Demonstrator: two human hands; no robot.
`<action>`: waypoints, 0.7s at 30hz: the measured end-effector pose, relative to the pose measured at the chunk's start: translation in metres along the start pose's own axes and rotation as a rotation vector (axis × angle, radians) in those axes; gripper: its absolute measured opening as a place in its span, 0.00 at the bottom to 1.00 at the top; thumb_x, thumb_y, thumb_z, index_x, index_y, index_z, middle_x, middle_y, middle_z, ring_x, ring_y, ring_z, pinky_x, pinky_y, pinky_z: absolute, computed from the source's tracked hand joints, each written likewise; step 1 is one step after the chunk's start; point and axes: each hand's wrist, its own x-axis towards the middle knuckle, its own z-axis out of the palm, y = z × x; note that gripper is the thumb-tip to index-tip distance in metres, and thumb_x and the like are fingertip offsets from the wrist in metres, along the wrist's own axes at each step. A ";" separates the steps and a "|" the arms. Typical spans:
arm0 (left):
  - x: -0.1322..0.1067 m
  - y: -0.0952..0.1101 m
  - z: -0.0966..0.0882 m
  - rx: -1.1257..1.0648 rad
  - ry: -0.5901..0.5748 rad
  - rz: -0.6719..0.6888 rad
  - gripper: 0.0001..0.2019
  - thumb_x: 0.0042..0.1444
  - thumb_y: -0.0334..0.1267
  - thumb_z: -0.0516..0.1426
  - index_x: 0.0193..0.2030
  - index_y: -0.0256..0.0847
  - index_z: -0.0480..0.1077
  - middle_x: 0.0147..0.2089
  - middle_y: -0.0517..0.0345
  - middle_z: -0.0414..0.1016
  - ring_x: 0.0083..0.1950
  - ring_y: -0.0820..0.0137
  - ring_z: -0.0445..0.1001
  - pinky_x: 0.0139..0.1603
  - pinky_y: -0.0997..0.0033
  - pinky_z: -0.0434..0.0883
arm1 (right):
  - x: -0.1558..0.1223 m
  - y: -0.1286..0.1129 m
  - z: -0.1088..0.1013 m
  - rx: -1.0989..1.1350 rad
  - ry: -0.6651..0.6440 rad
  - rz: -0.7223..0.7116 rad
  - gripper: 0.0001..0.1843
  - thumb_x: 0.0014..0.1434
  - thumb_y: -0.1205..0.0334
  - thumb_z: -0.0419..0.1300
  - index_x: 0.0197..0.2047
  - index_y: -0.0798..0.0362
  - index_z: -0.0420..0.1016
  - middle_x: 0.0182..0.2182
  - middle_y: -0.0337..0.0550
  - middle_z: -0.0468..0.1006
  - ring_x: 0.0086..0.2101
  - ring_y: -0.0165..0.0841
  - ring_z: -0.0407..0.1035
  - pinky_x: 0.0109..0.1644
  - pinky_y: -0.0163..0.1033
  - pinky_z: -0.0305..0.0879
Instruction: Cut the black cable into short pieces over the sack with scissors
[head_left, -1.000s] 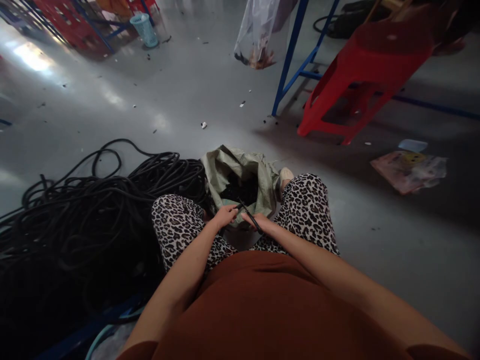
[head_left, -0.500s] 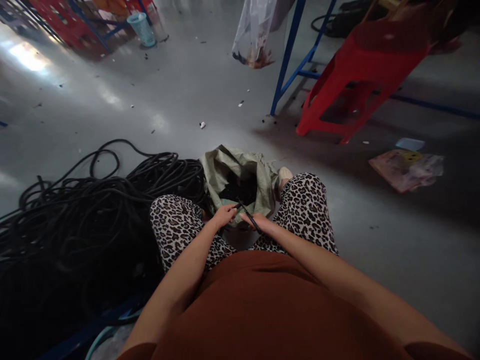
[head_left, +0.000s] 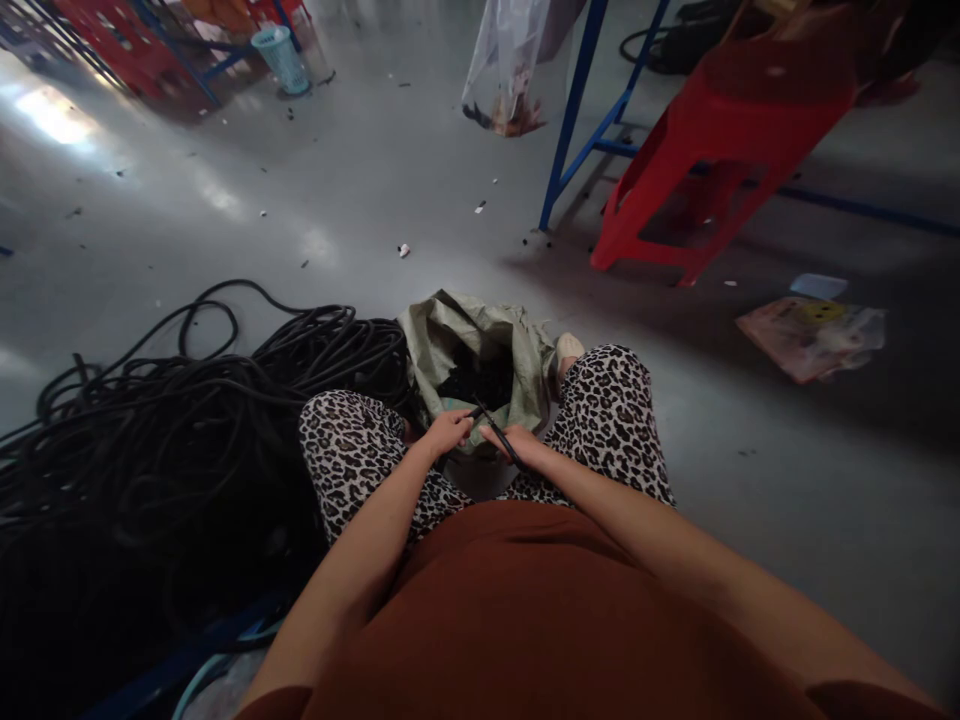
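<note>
Over the near rim of an open woven sack (head_left: 429, 352), my left hand (head_left: 448, 430) is closed on a short black cord end (head_left: 475, 412). My right hand (head_left: 525, 446) grips dark-handled scissors (head_left: 505, 440), whose blades point up and left, close to that cord end. Whether the blades touch the cord is too small to tell. Small black pieces (head_left: 480, 378) lie inside the sack, which stands between my knees. To the left, a big tangled heap of black cord (head_left: 225, 400) spreads over the floor.
A red plastic stool (head_left: 645, 215) and a blue metal table leg (head_left: 571, 120) stand ahead to the right. Farther off are a hanging clear bag (head_left: 506, 75) and a light-blue basket (head_left: 283, 62). A plastic packet (head_left: 814, 335) lies on the floor at right.
</note>
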 end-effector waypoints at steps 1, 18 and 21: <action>0.000 0.001 0.000 0.003 0.004 -0.001 0.15 0.54 0.35 0.50 0.45 0.35 0.74 0.19 0.66 0.64 0.19 0.78 0.63 0.23 0.77 0.63 | -0.003 -0.002 -0.001 -0.003 0.008 -0.002 0.36 0.57 0.34 0.49 0.31 0.61 0.78 0.24 0.54 0.76 0.33 0.42 0.74 0.33 0.36 0.67; 0.006 -0.007 0.002 -0.032 0.089 0.016 0.14 0.54 0.34 0.50 0.44 0.36 0.72 0.25 0.63 0.69 0.22 0.76 0.67 0.29 0.74 0.65 | -0.013 -0.009 -0.010 -0.060 0.065 0.033 0.38 0.61 0.35 0.44 0.32 0.62 0.78 0.25 0.55 0.78 0.33 0.39 0.75 0.36 0.33 0.67; 0.005 -0.004 0.002 -0.031 0.077 0.008 0.13 0.54 0.34 0.50 0.42 0.36 0.72 0.24 0.63 0.69 0.21 0.76 0.66 0.30 0.74 0.65 | -0.013 -0.009 -0.009 -0.090 0.073 0.030 0.39 0.60 0.34 0.44 0.33 0.62 0.79 0.25 0.56 0.78 0.32 0.39 0.75 0.37 0.34 0.66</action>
